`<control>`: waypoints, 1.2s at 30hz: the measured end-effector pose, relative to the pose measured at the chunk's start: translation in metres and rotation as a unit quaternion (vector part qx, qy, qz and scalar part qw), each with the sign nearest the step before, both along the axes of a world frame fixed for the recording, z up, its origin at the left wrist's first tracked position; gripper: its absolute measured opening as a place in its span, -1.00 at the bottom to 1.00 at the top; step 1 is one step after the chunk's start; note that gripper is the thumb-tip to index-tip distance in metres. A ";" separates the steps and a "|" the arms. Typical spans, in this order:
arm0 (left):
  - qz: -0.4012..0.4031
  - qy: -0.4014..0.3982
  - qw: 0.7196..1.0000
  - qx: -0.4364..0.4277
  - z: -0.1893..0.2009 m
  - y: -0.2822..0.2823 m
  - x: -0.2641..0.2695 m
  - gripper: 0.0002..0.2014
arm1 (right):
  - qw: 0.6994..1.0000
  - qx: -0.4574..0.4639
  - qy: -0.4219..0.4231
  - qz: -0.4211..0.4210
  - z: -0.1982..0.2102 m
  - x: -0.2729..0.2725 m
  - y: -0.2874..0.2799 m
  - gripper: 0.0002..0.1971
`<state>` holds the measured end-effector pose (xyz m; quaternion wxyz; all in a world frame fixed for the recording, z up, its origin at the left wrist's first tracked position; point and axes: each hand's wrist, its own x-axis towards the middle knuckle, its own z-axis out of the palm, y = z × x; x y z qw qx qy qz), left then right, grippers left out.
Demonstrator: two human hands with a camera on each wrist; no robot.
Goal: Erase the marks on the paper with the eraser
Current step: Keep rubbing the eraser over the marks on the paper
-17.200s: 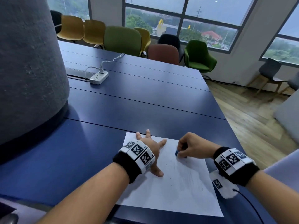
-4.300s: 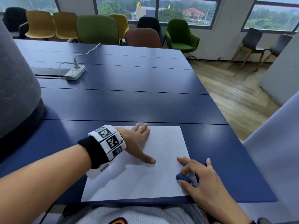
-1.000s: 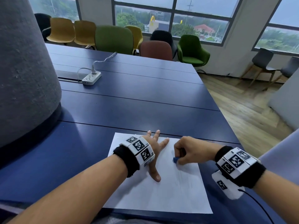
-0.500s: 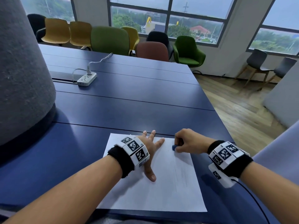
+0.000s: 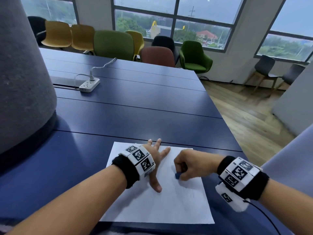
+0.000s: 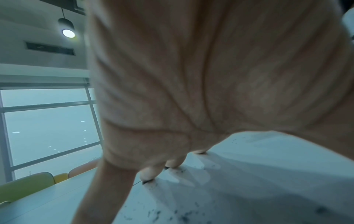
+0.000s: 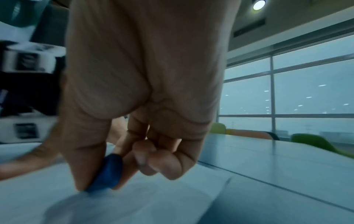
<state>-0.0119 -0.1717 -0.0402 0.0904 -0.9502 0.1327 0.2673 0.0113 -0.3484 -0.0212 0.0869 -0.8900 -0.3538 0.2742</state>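
**Erasing on a sheet at the table's near edge**

Left hand [image 5: 155, 160] flat on paper [image 5: 169, 206], fingers spread. Right hand [image 5: 189, 164] curled, pinching blue eraser [image 5: 177, 175] against the sheet. Beyond on blue table [image 5: 135, 112]: power strip [image 5: 89, 84]; grey column [image 5: 22, 73] at left.

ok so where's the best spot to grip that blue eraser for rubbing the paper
Pinch the eraser by its two broad sides, coming from above as the right hand does, leaving its narrow lower edge free against the paper.

Head overhead; wrists close, paper [image 5: 169, 206] shared
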 end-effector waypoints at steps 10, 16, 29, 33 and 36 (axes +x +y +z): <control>-0.001 0.006 1.000 -0.007 0.001 0.001 0.001 0.48 | 0.997 -0.040 0.049 0.048 0.004 -0.011 0.003 -0.83; 0.007 0.004 1.000 -0.004 0.000 0.003 0.002 0.48 | 1.000 0.012 -0.005 -0.019 0.001 0.001 0.000 -0.77; 0.003 0.001 1.000 -0.014 0.001 0.003 0.000 0.48 | 0.996 -0.018 0.081 0.043 0.003 -0.026 0.006 -0.89; 0.001 0.004 1.000 -0.013 0.000 0.004 0.001 0.49 | 0.999 0.010 0.027 -0.021 0.005 -0.012 0.003 -0.89; 0.006 0.009 1.000 -0.015 0.000 0.003 0.001 0.48 | 0.998 0.000 0.056 0.013 0.003 -0.026 0.003 -0.82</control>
